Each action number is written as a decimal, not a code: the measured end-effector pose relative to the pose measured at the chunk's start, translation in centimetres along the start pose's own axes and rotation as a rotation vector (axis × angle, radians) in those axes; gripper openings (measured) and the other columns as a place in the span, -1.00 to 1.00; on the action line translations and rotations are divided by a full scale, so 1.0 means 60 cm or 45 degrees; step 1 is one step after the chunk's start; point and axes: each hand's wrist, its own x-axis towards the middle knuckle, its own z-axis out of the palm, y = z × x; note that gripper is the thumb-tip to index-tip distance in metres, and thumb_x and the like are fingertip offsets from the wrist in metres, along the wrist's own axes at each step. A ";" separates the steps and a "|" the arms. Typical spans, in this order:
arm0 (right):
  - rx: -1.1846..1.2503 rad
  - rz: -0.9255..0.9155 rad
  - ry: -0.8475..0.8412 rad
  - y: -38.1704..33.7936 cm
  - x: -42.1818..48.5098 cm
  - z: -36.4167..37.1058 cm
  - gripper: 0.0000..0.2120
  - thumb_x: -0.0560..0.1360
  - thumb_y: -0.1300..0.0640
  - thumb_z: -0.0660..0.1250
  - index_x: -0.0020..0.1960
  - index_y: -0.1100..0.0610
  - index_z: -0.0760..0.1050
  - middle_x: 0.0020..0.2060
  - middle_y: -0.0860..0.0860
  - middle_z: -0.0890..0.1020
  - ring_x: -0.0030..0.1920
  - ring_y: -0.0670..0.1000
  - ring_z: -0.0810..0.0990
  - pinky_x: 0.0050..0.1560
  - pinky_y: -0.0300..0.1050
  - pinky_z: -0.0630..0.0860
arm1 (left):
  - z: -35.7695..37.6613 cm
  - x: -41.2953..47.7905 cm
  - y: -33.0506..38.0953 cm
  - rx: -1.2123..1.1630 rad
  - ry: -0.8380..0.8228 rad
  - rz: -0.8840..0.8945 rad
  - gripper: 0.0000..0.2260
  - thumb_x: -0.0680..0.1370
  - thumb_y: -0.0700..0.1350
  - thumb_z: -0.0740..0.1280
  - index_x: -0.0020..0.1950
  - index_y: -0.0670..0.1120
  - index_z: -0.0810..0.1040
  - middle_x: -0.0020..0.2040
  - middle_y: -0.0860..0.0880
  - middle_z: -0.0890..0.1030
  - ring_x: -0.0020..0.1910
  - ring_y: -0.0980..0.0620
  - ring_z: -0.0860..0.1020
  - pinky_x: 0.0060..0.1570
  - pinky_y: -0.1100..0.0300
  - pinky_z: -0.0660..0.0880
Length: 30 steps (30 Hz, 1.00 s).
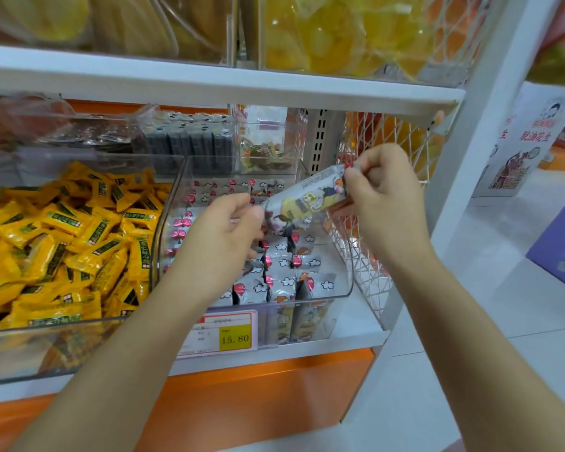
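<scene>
A long white snack packet (307, 199) with cartoon print and a yellow patch is held tilted above a clear plastic bin (346, 288). My left hand (224, 233) pinches its lower left end. My right hand (384, 194) pinches its upper right end. The bin beneath holds several similar white packets (284, 272) with red and cloud prints, standing in rows. A price tag (229, 334) reading 15.80 is fixed to the bin's front.
A clear bin of yellow wrapped snacks (62, 243) sits to the left. Dark packets (190, 141) and a small bin of mixed candies (265, 154) stand behind. A white shelf board (209, 83) overhangs above. White wire mesh (388, 141) closes the right side. Floor lies to the right.
</scene>
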 end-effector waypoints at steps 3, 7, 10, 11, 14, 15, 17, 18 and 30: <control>0.332 0.234 -0.116 -0.001 -0.008 0.006 -0.84 0.57 0.30 0.20 -0.17 0.15 0.33 -0.33 0.12 0.58 -0.43 0.02 0.63 -0.40 -0.15 0.59 | -0.006 0.003 -0.001 -0.296 0.021 -0.166 -0.76 0.61 -0.10 0.15 0.16 -0.12 0.55 -0.13 -0.06 0.61 -0.32 0.14 0.55 -0.22 0.20 0.52; 0.773 0.488 -0.346 0.001 -0.012 0.001 -0.96 0.53 0.31 0.26 -0.08 0.28 0.48 -0.32 0.12 0.67 -0.32 0.01 0.66 -0.28 -0.23 0.59 | -0.020 0.005 0.002 -0.599 0.136 -0.320 -0.81 0.58 -0.05 0.22 0.03 -0.13 0.54 -0.02 -0.11 0.58 -0.38 0.19 0.56 -0.45 0.31 0.48; 0.966 0.574 -0.461 0.002 -0.015 0.001 -0.91 0.47 0.35 0.27 -0.05 0.32 0.52 -0.28 0.13 0.68 -0.28 -0.01 0.67 -0.23 -0.23 0.60 | -0.026 0.002 0.009 -0.765 0.151 -0.368 -0.84 0.58 -0.04 0.23 -0.04 -0.11 0.51 -0.08 -0.08 0.54 -0.45 0.19 0.54 -0.52 0.33 0.45; 1.004 0.587 -0.480 0.003 -0.016 0.002 -0.88 0.46 0.36 0.27 -0.02 0.34 0.52 -0.26 0.14 0.67 -0.26 0.00 0.67 -0.22 -0.23 0.60 | -0.026 0.001 0.012 -0.830 0.152 -0.371 -0.84 0.58 -0.04 0.23 -0.07 -0.12 0.50 -0.14 -0.06 0.53 -0.47 0.19 0.53 -0.52 0.34 0.46; 1.060 0.613 -0.482 0.005 -0.017 0.004 -0.79 0.45 0.38 0.26 0.07 0.42 0.48 -0.21 0.17 0.65 -0.24 0.01 0.67 -0.21 -0.22 0.60 | -0.027 -0.001 0.017 -0.997 0.160 -0.376 -0.85 0.57 -0.08 0.24 -0.11 -0.14 0.50 -0.29 -0.01 0.52 -0.47 0.19 0.52 -0.46 0.36 0.47; 1.072 0.617 -0.477 0.007 -0.017 0.004 -0.77 0.45 0.38 0.25 0.08 0.43 0.47 -0.20 0.18 0.65 -0.24 0.01 0.67 -0.21 -0.21 0.60 | -0.028 0.000 0.017 -1.045 0.152 -0.378 -0.86 0.57 -0.10 0.24 -0.08 -0.15 0.51 -0.26 -0.03 0.52 -0.46 0.19 0.52 -0.44 0.37 0.48; 1.080 0.615 -0.472 0.010 -0.016 0.004 -0.79 0.45 0.39 0.24 0.07 0.42 0.48 -0.20 0.18 0.66 -0.22 0.02 0.67 -0.19 -0.21 0.60 | -0.029 0.002 0.015 -1.134 0.111 -0.374 -0.88 0.57 -0.17 0.23 0.02 -0.19 0.52 -0.15 -0.08 0.54 -0.42 0.18 0.55 -0.38 0.38 0.49; 1.082 0.610 -0.471 0.010 -0.015 0.003 -0.81 0.46 0.39 0.23 0.05 0.40 0.50 -0.21 0.16 0.67 -0.22 0.01 0.67 -0.19 -0.22 0.60 | -0.030 0.003 0.013 -1.169 0.081 -0.365 -0.88 0.57 -0.22 0.22 0.04 -0.20 0.52 -0.10 -0.11 0.55 -0.39 0.18 0.57 -0.35 0.38 0.50; 0.985 0.581 -0.368 0.013 -0.011 -0.004 -0.85 0.51 0.43 0.18 -0.02 0.35 0.52 -0.29 0.14 0.67 -0.27 0.01 0.67 -0.22 -0.23 0.61 | -0.035 -0.005 0.013 -0.933 -0.025 -0.138 -0.80 0.50 -0.43 0.21 -0.01 -0.20 0.52 -0.02 -0.21 0.59 -0.19 0.02 0.67 -0.24 0.36 0.55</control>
